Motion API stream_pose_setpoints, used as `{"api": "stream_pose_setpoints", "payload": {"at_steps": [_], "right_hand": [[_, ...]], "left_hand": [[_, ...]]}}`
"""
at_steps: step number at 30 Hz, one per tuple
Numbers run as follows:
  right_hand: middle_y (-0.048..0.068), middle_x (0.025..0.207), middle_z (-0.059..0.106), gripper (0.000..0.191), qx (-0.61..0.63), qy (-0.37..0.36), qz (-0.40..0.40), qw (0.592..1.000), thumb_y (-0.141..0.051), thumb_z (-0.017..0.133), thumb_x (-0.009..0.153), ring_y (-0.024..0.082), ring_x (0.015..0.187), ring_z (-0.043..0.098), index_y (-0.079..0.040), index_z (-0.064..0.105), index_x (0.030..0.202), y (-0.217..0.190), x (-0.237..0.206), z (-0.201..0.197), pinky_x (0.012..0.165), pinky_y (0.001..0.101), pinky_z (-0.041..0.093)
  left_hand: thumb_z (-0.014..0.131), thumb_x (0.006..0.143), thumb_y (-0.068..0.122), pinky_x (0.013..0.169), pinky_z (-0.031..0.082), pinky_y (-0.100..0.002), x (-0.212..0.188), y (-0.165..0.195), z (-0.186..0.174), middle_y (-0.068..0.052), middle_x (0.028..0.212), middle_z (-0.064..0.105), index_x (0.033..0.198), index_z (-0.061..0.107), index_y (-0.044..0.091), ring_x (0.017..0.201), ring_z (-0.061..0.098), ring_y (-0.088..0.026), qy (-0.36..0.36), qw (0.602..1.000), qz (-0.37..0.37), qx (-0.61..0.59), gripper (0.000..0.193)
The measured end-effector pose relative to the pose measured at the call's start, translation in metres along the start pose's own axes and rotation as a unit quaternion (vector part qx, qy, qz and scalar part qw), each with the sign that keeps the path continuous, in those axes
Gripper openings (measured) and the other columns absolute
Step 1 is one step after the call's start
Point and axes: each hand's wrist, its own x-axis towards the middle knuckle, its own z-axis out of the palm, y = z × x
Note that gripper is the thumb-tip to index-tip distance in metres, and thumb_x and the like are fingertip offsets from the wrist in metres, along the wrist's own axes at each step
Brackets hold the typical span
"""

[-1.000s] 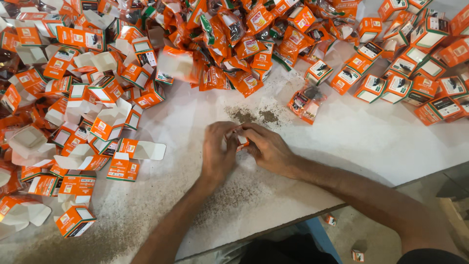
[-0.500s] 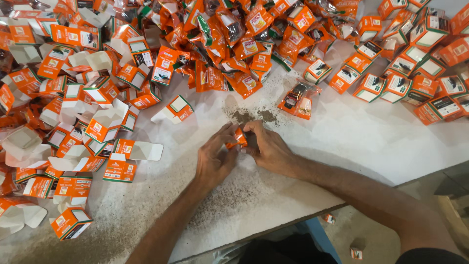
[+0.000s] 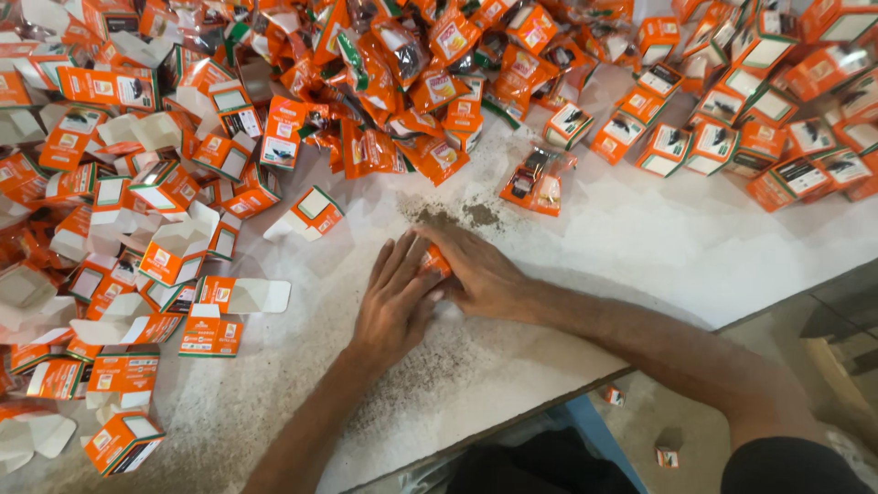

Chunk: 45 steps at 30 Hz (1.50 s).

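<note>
Two hands on white table (image 3: 695,247): left hand (image 3: 393,302) flat, fingers extended together; right hand (image 3: 480,274) fingers curled. One small orange packet (image 3: 435,261) pinched between them, mostly covered. Beyond: one lone open carton (image 3: 311,212), one sachet (image 3: 535,181), uncounted pile of orange cartons (image 3: 165,119).

A single head-worn camera looks steeply down from above the person's own shoulders onto a white speckled stone counter (image 3: 658,247), close enough that both forearms enter from the bottom edge. The view faces away from the body, across the counter toward a heap of small orange cardboard cartons (image 3: 165,183) filling the top and left. The counter's near edge runs diagonally across the lower right, grey floor (image 3: 695,402) below it.
</note>
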Motion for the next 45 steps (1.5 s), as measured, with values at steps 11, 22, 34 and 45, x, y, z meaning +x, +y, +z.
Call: {"api": "stream_pose_setpoints", "payload": {"at_steps": [11, 22, 34, 45], "right_hand": [[0.019, 0.130, 0.057, 0.069, -0.080, -0.050, -0.064, 0.993, -0.033, 0.083, 0.081, 0.040, 0.119, 0.057, -0.006, 0.054, 0.137, 0.029, 0.004, -0.007, 0.099, 0.0513, 0.049], [0.036, 0.152, 0.029, 0.118, -0.206, 0.165, -0.026, 0.964, -0.055, 0.079, 0.075, 0.050, 0.141, 0.032, 0.012, 0.020, 0.152, 0.010, -0.003, -0.091, 0.110, 0.0609, 0.032], [0.004, 0.137, 0.050, 0.046, 0.177, 0.354, 0.040, 0.917, -0.005, 0.068, 0.117, 0.010, 0.118, 0.052, -0.005, 0.033, 0.147, 0.073, -0.027, -0.116, 0.105, 0.0258, 0.046], [0.009, 0.124, 0.067, 0.056, 0.172, 0.140, 0.103, 0.970, -0.017, 0.085, 0.086, 0.016, 0.118, 0.064, -0.001, 0.059, 0.133, 0.046, -0.015, -0.062, 0.105, 0.0348, 0.051]], "left_hand": [[0.071, 0.082, 0.002, 0.106, 0.039, -0.055, -0.005, -0.108, -0.051, -0.020, 0.133, 0.059, 0.143, 0.051, 0.003, 0.125, 0.054, -0.044, 0.085, 0.944, -0.204, 0.247, 0.065], [0.065, 0.071, -0.008, 0.083, 0.056, -0.047, 0.031, -0.038, -0.020, -0.013, 0.105, 0.068, 0.120, 0.069, 0.004, 0.095, 0.067, -0.035, 0.079, 0.985, 0.010, 0.153, 0.051], [0.069, 0.086, 0.027, 0.066, 0.057, -0.053, 0.163, 0.005, 0.136, -0.023, 0.114, 0.060, 0.131, 0.054, 0.008, 0.088, 0.068, -0.042, 0.005, 0.992, -0.127, 0.017, 0.051], [0.067, 0.084, 0.005, 0.062, 0.058, -0.036, 0.061, -0.012, 0.029, -0.008, 0.101, 0.074, 0.110, 0.066, 0.010, 0.070, 0.075, -0.025, 0.052, 0.914, -0.372, -0.152, 0.026]]}}
